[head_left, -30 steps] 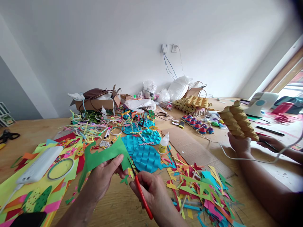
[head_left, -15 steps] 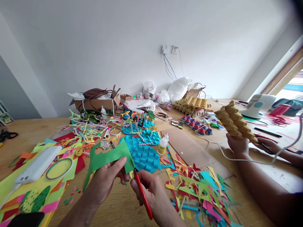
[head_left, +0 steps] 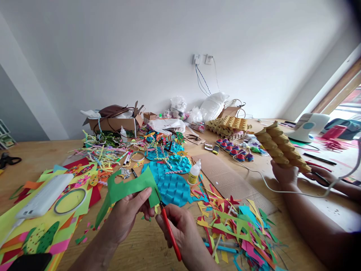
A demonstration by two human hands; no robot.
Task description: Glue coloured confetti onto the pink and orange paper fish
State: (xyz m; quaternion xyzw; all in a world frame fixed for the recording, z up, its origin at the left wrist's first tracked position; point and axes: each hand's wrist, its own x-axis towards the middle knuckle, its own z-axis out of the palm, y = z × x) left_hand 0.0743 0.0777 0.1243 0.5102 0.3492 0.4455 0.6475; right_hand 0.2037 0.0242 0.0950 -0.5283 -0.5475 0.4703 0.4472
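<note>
Between thumb and fingers, my left hand (head_left: 132, 210) pinches a sheet of green paper (head_left: 128, 185) with curved pieces cut out of its upper edge. My right hand (head_left: 180, 229) is closed round the red handles of a pair of scissors (head_left: 170, 235). Their dark blades are at the right part of the sheet, close to my left fingertips. Just beyond the paper lies a blue layered paper piece (head_left: 172, 188). A white glue bottle (head_left: 194, 174) with a yellow label stands to its right.
Colourful paper scraps (head_left: 239, 229) lie right of my hands, beside a flat cardboard piece (head_left: 234, 184). At right, another person's hand (head_left: 284, 175) holds an egg carton (head_left: 282, 146); a white cable (head_left: 270, 186) crosses there. A power strip (head_left: 46, 194) rests on coloured paper at left.
The green sheet's left end has swung slightly outward to the left. My hands and the scissors have barely moved. The other person's egg carton has tilted a little lower.
</note>
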